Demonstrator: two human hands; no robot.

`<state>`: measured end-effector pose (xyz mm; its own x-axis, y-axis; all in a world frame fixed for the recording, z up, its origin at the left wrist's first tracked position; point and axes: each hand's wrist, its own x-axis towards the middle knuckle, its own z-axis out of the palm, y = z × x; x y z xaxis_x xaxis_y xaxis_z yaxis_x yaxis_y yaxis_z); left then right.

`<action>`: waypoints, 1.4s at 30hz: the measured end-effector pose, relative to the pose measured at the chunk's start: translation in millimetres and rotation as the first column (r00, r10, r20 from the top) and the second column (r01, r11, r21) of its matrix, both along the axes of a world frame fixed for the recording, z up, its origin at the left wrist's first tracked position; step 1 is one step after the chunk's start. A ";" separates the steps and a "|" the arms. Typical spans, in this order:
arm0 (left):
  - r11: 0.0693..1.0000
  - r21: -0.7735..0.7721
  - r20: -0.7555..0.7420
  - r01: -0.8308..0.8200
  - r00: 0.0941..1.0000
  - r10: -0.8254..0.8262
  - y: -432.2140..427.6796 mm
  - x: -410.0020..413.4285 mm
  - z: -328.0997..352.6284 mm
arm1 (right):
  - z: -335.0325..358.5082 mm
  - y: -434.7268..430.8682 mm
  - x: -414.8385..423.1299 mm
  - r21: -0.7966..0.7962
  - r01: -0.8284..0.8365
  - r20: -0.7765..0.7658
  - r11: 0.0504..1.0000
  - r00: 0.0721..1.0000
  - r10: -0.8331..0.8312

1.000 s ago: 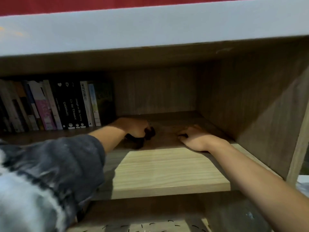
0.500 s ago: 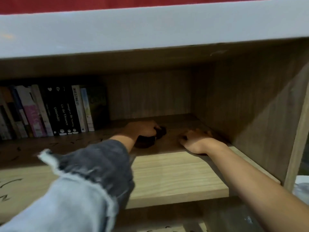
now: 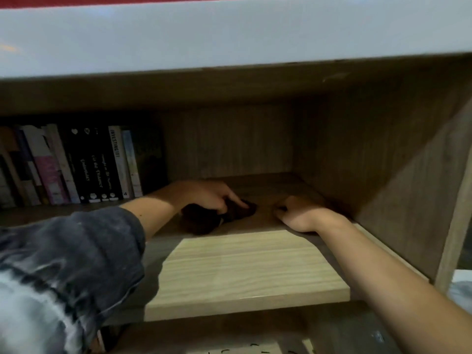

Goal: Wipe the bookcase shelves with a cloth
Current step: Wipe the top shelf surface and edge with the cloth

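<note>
A left hand (image 3: 204, 198) grips a dark cloth (image 3: 199, 222), bunched under curled fingers, deep on the bookcase shelf (image 3: 242, 267) right of a row of books (image 3: 97, 164); the right hand (image 3: 298, 213) rests nearby, apart from it, fingers lost in shadow. Steady, overlapping strokes into the back corner would serve best.

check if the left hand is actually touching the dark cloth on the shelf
Touching. The head view shows the left hand on top of the dark cloth, fingers wrapped over it with no gap, on the wooden shelf.
</note>
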<state>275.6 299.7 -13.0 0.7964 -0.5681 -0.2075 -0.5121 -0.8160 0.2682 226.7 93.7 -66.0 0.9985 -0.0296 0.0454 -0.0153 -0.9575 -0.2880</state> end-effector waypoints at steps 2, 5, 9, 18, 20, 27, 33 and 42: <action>0.999 -0.024 0.071 -0.049 0.996 0.050 -10.6 11.7 -6.7 | -0.3 -0.2 1.6 0.003 0.003 0.001 1.000 1.000 -0.003; 0.984 -0.132 0.082 -0.121 0.988 0.132 -38.4 29.1 -15.4 | 0.3 -1.9 3.2 0.012 0.018 0.023 1.000 1.000 -0.018; 0.991 -0.115 0.063 -0.063 0.996 0.070 -52.4 27.1 -15.0 | 2.0 -3.9 2.1 0.044 0.029 0.028 0.999 0.999 -0.030; 0.992 -0.097 0.061 0.084 0.995 -0.078 -16.8 -60.3 -13.6 | 19.3 5.3 -31.8 0.092 0.035 0.178 0.995 0.983 -0.051; 0.988 -0.106 0.006 0.110 0.994 -0.110 -1.4 -85.2 -15.7 | 21.4 12.3 -53.1 0.123 0.038 0.209 0.992 0.976 -0.063; 0.869 -0.446 -0.008 0.213 0.970 -0.242 58.5 -171.4 -19.9 | -7.9 40.3 -129.0 0.203 -0.006 0.324 0.979 0.944 -0.062; 0.922 -0.388 0.153 0.016 0.987 0.047 47.2 -147.1 -19.9 | -7.1 42.7 -133.0 0.245 0.035 0.339 0.969 0.933 -0.120; 0.756 -0.635 -0.058 0.158 0.966 -0.251 90.8 -190.6 -10.5 | -8.5 44.4 -137.6 0.218 0.056 0.350 0.974 0.928 -0.132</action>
<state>84.9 390.6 -23.6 0.6375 -0.7546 0.1550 -0.5698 -0.3264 0.7542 89.1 138.1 -74.5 0.9078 -0.1686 0.3839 0.0382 -0.8785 -0.4762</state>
